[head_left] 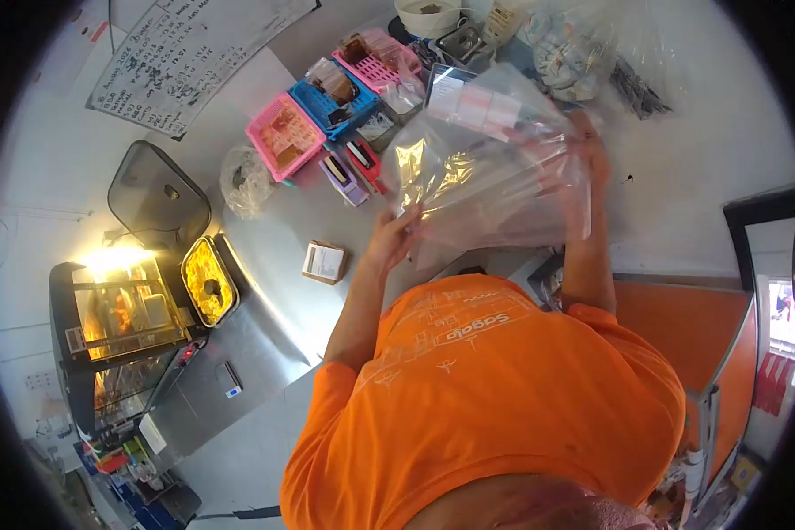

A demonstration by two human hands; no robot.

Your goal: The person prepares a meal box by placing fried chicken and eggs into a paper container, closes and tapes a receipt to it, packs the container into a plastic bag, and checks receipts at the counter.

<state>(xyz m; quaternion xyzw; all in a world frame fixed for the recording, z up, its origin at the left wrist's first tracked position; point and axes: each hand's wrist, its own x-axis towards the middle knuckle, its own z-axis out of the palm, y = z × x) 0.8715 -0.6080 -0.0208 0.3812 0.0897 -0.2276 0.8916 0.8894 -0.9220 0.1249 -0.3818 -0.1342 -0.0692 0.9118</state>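
Observation:
A large clear plastic bag (495,190) is spread between my two hands above the metal counter. My left hand (396,234) pinches its lower left edge. On the other side, my right hand (589,152) holds the bag's right side, with its fingers partly blurred and overlapped by plastic. Beyond the bag, a sheet with printed lines (477,106) lies near its top edge. A red stapler (364,161) and a purple stapler (343,178) rest just left of the bag.
Pink (284,139) and blue (334,99) baskets line the wall. A small box (325,262) sits on the counter (274,238). Further left are a tray of yellow food (209,281) and a lit display case (124,327). A filled plastic bag (570,57) stands at the back.

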